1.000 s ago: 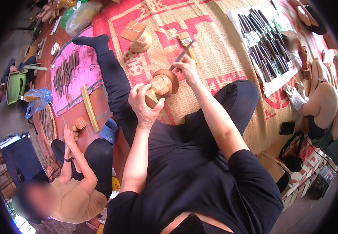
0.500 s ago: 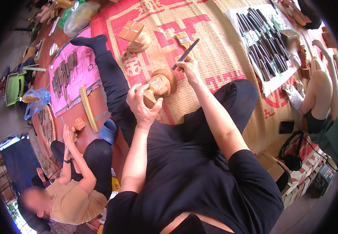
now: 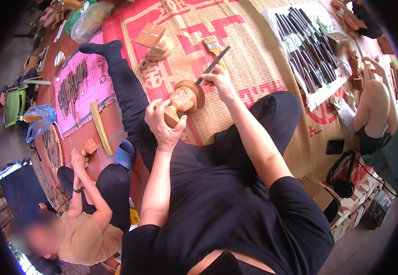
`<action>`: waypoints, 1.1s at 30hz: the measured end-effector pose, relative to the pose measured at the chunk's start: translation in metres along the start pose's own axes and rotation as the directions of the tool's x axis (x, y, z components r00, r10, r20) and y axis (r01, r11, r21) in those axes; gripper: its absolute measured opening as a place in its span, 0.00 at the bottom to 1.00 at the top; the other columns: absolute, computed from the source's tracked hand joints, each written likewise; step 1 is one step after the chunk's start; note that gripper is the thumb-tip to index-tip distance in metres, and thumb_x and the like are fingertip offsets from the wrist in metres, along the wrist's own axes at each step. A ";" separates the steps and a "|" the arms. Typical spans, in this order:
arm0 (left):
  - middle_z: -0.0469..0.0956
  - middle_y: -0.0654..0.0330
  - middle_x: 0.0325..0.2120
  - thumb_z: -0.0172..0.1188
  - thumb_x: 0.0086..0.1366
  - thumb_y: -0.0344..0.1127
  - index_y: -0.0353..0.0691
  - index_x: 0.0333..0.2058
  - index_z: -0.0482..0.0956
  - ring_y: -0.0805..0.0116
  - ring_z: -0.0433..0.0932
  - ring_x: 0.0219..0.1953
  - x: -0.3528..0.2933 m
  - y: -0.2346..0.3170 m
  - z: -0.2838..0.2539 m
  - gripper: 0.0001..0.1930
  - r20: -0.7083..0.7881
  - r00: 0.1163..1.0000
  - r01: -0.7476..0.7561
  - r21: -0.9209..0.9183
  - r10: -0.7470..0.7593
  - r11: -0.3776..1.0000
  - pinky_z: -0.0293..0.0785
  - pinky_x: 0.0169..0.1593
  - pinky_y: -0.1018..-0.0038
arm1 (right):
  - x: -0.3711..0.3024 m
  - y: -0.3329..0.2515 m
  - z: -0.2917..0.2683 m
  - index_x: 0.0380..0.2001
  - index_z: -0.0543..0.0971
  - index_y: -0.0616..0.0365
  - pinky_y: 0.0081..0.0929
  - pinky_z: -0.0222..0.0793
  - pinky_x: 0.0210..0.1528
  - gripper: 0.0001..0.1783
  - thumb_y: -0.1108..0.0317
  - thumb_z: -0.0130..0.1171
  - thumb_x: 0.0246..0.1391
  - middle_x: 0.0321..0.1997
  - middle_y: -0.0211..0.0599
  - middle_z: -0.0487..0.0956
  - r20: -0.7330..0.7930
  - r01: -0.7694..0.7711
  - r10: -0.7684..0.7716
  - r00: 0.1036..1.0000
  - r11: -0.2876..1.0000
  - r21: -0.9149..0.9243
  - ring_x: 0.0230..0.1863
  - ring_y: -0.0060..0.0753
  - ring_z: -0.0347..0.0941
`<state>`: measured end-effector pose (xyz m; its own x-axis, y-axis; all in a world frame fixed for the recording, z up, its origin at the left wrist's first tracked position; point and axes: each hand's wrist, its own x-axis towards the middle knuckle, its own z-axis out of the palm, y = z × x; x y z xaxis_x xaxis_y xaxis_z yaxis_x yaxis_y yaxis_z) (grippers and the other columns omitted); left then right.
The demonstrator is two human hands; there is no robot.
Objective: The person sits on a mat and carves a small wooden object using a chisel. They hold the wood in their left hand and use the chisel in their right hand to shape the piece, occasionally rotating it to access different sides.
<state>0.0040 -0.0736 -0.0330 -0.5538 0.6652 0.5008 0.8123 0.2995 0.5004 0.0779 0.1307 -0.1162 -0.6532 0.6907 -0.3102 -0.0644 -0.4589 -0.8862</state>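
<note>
My left hand [image 3: 163, 123] grips a turned wooden piece [image 3: 184, 98] by its lower end, thumb on one side and fingers on the other. The piece has a rounded, grained middle and a wide, darker disc at its far end, and it lies tilted above the mat. In my right hand [image 3: 219, 82] a slim, dark carving tool [image 3: 216, 63] is pinched between thumb and fingers. Its lower end is at the disc's edge; whether it touches the wood I cannot tell. A flat paintbrush [image 3: 212, 44] lies on the mat just beyond my right hand.
Another wooden piece with a square block top [image 3: 151, 36] stands on the patterned mat [image 3: 249, 59]. Many dark tools [image 3: 306, 50] cover a white sheet at right. More tools [image 3: 72, 82] lie on a pink cloth at left. A co-worker [image 3: 89, 220] sits at lower left, another person [image 3: 375, 107] at right.
My right hand has moved slightly left, bringing the dark tool's lower end closer to the disc of the wooden piece. My left hand keeps its grip.
</note>
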 end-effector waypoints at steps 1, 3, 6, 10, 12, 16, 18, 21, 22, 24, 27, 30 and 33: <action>0.67 0.55 0.42 0.69 0.38 0.45 0.46 0.44 0.70 0.54 0.67 0.47 0.001 0.000 -0.001 0.31 0.002 1.000 0.000 0.003 0.000 1.000 0.61 0.51 0.59 | -0.002 0.000 0.005 0.22 0.72 0.55 0.13 0.62 0.21 0.09 0.73 0.65 0.44 0.19 0.30 0.76 0.040 -0.042 0.042 0.998 0.999 0.002 0.18 0.17 0.71; 0.67 0.55 0.42 0.69 0.38 0.46 0.46 0.44 0.69 0.55 0.67 0.47 0.003 0.001 -0.001 0.32 0.011 1.000 0.000 -0.005 0.000 1.000 0.61 0.51 0.59 | -0.001 0.003 0.005 0.22 0.72 0.55 0.13 0.62 0.21 0.09 0.73 0.65 0.44 0.18 0.30 0.76 0.061 -0.051 0.052 0.997 0.999 -0.018 0.18 0.17 0.71; 0.67 0.55 0.42 0.69 0.38 0.45 0.45 0.44 0.70 0.55 0.67 0.47 0.009 0.005 -0.002 0.31 0.031 0.999 -0.013 0.004 0.013 1.000 0.61 0.51 0.59 | 0.009 0.009 0.000 0.21 0.70 0.54 0.14 0.61 0.21 0.11 0.73 0.64 0.43 0.17 0.30 0.75 -0.098 0.050 -0.052 0.994 0.998 -0.023 0.17 0.18 0.70; 0.67 0.55 0.43 0.68 0.39 0.46 0.45 0.44 0.70 0.55 0.67 0.47 0.003 0.001 0.000 0.31 0.003 1.000 -0.003 0.001 0.003 1.000 0.61 0.51 0.59 | 0.009 0.007 -0.007 0.22 0.71 0.58 0.15 0.61 0.19 0.09 0.76 0.63 0.42 0.19 0.32 0.76 -0.098 0.035 -0.038 0.994 0.999 -0.031 0.16 0.19 0.70; 0.67 0.52 0.45 0.67 0.41 0.42 0.43 0.46 0.68 0.53 0.67 0.49 0.001 0.002 -0.002 0.31 0.035 0.999 -0.003 0.004 0.003 1.000 0.60 0.53 0.59 | -0.004 -0.005 0.004 0.21 0.71 0.55 0.14 0.60 0.21 0.11 0.72 0.65 0.43 0.18 0.30 0.75 -0.011 -0.020 0.020 1.000 1.000 0.009 0.17 0.16 0.69; 0.67 0.53 0.44 0.68 0.40 0.44 0.44 0.45 0.69 0.54 0.66 0.49 0.007 0.005 -0.001 0.31 0.042 0.999 0.003 0.007 -0.003 1.000 0.60 0.52 0.59 | 0.001 0.004 0.005 0.20 0.70 0.54 0.14 0.61 0.21 0.10 0.74 0.64 0.43 0.19 0.30 0.76 0.017 -0.023 0.024 1.000 0.998 -0.062 0.17 0.17 0.70; 0.67 0.54 0.42 0.68 0.39 0.48 0.45 0.44 0.70 0.55 0.67 0.47 0.010 0.006 0.000 0.31 0.028 1.000 -0.005 0.017 0.004 1.000 0.61 0.51 0.59 | 0.012 0.015 -0.001 0.21 0.71 0.59 0.16 0.62 0.19 0.08 0.76 0.62 0.41 0.17 0.33 0.75 -0.149 0.042 -0.052 0.987 0.997 -0.069 0.16 0.21 0.71; 0.67 0.55 0.42 0.68 0.39 0.47 0.45 0.44 0.70 0.55 0.67 0.47 0.007 0.004 0.001 0.31 0.005 1.000 -0.001 0.002 0.001 1.000 0.61 0.51 0.59 | 0.015 0.010 -0.008 0.21 0.71 0.58 0.15 0.62 0.19 0.08 0.75 0.63 0.43 0.18 0.32 0.75 -0.146 0.045 -0.061 0.987 0.993 -0.111 0.16 0.20 0.70; 0.67 0.55 0.42 0.68 0.39 0.47 0.45 0.44 0.70 0.55 0.67 0.47 0.004 0.002 0.001 0.31 0.000 1.000 0.005 -0.002 -0.005 1.000 0.61 0.51 0.59 | 0.009 0.006 -0.004 0.22 0.71 0.58 0.15 0.62 0.20 0.09 0.74 0.63 0.43 0.19 0.32 0.75 -0.099 0.031 -0.038 0.994 0.997 -0.067 0.16 0.19 0.70; 0.67 0.55 0.42 0.68 0.39 0.47 0.46 0.44 0.70 0.55 0.67 0.47 0.002 0.001 0.002 0.31 0.004 1.000 0.006 -0.004 -0.006 1.000 0.61 0.51 0.59 | 0.001 0.003 0.004 0.23 0.72 0.57 0.14 0.62 0.21 0.08 0.73 0.64 0.44 0.20 0.30 0.76 0.015 0.010 -0.009 1.000 1.000 -0.027 0.17 0.18 0.70; 0.67 0.55 0.43 0.68 0.39 0.47 0.46 0.44 0.70 0.55 0.67 0.47 0.005 0.003 0.001 0.32 0.011 1.000 0.005 0.003 -0.005 1.000 0.60 0.51 0.59 | 0.002 0.008 0.008 0.25 0.73 0.58 0.15 0.63 0.21 0.07 0.74 0.63 0.43 0.20 0.31 0.76 0.053 -0.030 0.033 0.998 0.998 -0.058 0.18 0.19 0.71; 0.67 0.55 0.43 0.68 0.39 0.48 0.46 0.44 0.70 0.55 0.67 0.47 0.009 0.005 0.000 0.32 0.027 1.000 -0.003 0.016 0.003 1.000 0.60 0.51 0.59 | 0.012 0.014 -0.001 0.22 0.71 0.58 0.16 0.62 0.21 0.07 0.76 0.60 0.43 0.18 0.32 0.75 -0.149 0.073 -0.083 0.985 0.995 -0.075 0.17 0.20 0.71; 0.67 0.53 0.44 0.68 0.40 0.44 0.45 0.45 0.69 0.54 0.67 0.49 0.005 0.003 -0.001 0.31 0.025 1.000 0.002 0.008 -0.002 1.000 0.60 0.52 0.60 | 0.013 0.010 -0.009 0.24 0.71 0.59 0.15 0.62 0.21 0.07 0.76 0.61 0.43 0.19 0.32 0.75 -0.121 0.032 -0.041 0.992 0.997 -0.076 0.17 0.19 0.71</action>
<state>0.0040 -0.0702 -0.0283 -0.5506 0.6815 0.4820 0.8127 0.3058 0.4960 0.0756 0.1403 -0.1323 -0.5543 0.7712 -0.3131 -0.0272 -0.3928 -0.9192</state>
